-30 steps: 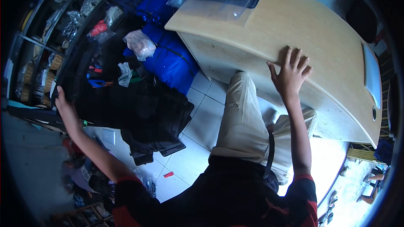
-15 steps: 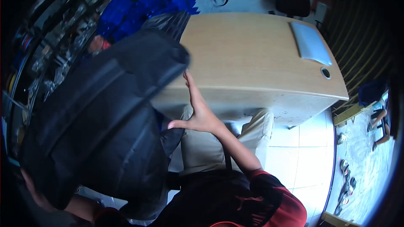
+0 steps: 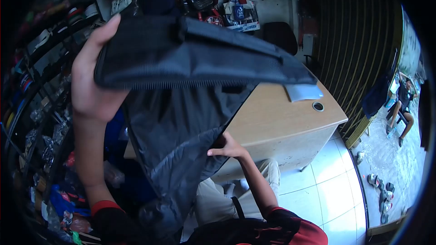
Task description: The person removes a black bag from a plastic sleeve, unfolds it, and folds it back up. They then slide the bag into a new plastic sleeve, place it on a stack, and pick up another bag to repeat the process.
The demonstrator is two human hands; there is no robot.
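Observation:
My left hand (image 3: 93,79) is raised high at the left and grips the upper edge of a large black fabric bag (image 3: 181,109). The bag hangs down in front of me, its ribbed top band stretching to the right over the desk. Lower down, my right hand (image 3: 229,146) holds the bag's right edge, just above the front edge of the wooden desk (image 3: 286,113). Most of the desk's left half is hidden behind the bag.
A grey flat item (image 3: 304,92) and a round cable hole (image 3: 318,106) sit on the desk. Cluttered shelves (image 3: 32,109) fill the left and the back wall. A black chair (image 3: 279,36) stands behind the desk. A person (image 3: 402,104) sits outside at the right. White tiled floor (image 3: 331,181) lies below.
The bag has been lifted from low on the left to head height, over the desk. My left hand rose with it. My right hand moved from open near the desk onto the bag's edge.

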